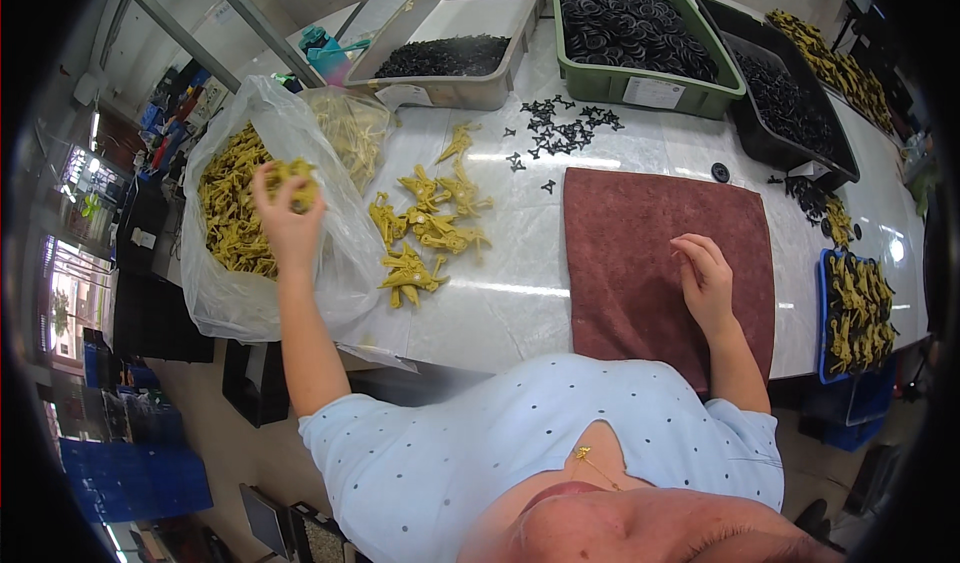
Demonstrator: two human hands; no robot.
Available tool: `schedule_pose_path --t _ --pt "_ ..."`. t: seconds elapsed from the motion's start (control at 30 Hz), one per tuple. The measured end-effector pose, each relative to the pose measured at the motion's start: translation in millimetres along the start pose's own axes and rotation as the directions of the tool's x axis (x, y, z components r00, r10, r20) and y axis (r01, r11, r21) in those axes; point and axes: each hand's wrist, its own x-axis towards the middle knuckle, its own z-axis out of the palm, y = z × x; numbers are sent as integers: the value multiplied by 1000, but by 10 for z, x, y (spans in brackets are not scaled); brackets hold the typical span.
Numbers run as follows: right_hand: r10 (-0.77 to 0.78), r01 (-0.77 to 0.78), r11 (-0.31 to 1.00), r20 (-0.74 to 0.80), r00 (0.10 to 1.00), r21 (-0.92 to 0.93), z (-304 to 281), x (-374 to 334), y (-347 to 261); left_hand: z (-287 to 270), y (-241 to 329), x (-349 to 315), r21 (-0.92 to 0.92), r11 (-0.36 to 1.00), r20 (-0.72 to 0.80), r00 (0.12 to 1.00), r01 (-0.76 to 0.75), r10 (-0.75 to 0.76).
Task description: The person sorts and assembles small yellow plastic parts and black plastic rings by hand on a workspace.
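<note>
My left hand [290, 225] is over a clear plastic bag [335, 238] at the left, its fingers curled around a few olive-yellow plastic parts [298, 173]. Many more such parts [235, 203] fill the bag. Beside it on the table lies a loose group of the yellow parts [432, 225], long and pronged. My right hand [708, 281] rests over a reddish-brown cloth [630, 253], with its fingers bent and a gap between them and the thumb. Nothing shows in that hand.
Small black parts [560, 128] lie scattered beyond the cloth. At the back stand a grey bin [470, 93], a green bin [640, 93] and a black bin [830, 163], all holding black pieces. A blue tray [826, 363] of yellow-and-black assemblies sits at the right edge.
</note>
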Motion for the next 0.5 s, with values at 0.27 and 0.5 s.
schedule_pose_path --t 0.27,0.5 --pt "31 -31 1000 43 999 -4 -24 -21 -90 522 541 -618 -158 962 509 816 -224 274" --pt "9 -9 1000 15 1000 -25 -15 -18 -51 425 397 -581 -273 962 716 672 22 188"
